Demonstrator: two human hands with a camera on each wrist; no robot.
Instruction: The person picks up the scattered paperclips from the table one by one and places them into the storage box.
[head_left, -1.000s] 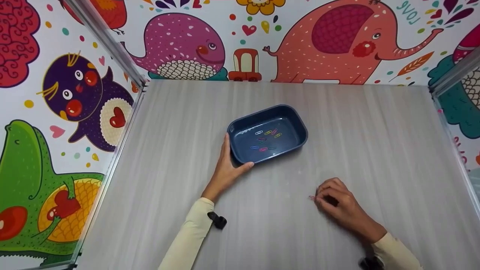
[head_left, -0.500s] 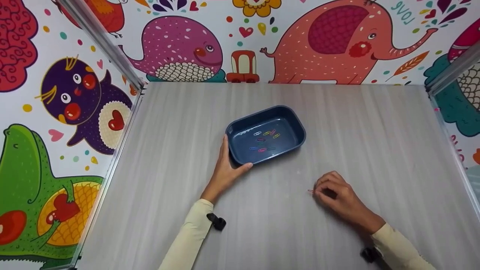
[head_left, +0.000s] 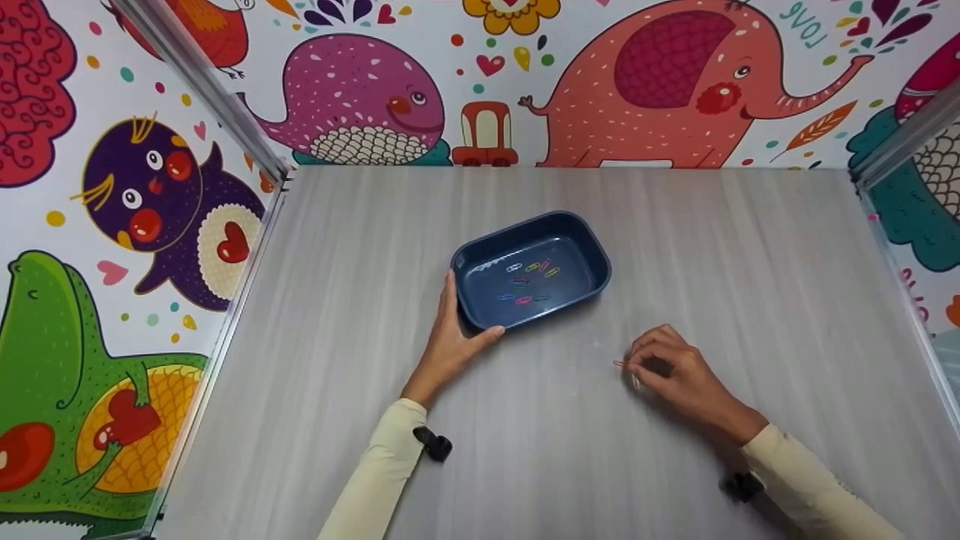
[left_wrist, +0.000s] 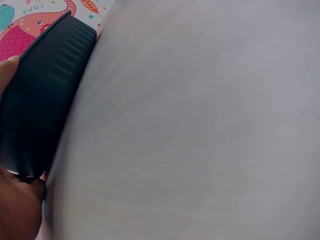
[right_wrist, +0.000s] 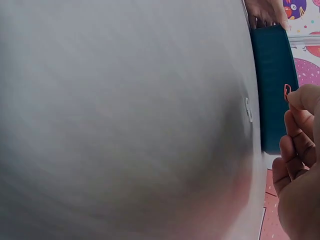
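A dark blue rectangular tray (head_left: 589, 259) stands on the table, several coloured paper clips (head_left: 523, 300) lying on its floor. At its near left corner my left hand (head_left: 448, 345) holds it, fingers along the left side and thumb on the front rim; the left wrist view shows the tray's outer wall (left_wrist: 45, 95) beside the thumb (left_wrist: 7, 72). My right hand (head_left: 679, 375) pinches a red paper clip (right_wrist: 286, 92) between thumb and forefinger, above the table to the right of the tray. A white paper clip (right_wrist: 248, 110) lies on the tabletop beneath that hand.
The grey wood-grain table (head_left: 360, 247) is bordered by walls printed with cartoon animals (head_left: 360, 97). Metal rails (head_left: 217, 337) run along the left and right edges. Small black devices (head_left: 433, 444) are strapped at both wrists.
My right hand has risen off the tabletop and moved away from me with the red paper clip, uncovering the white one below. The left hand and tray have stayed put.
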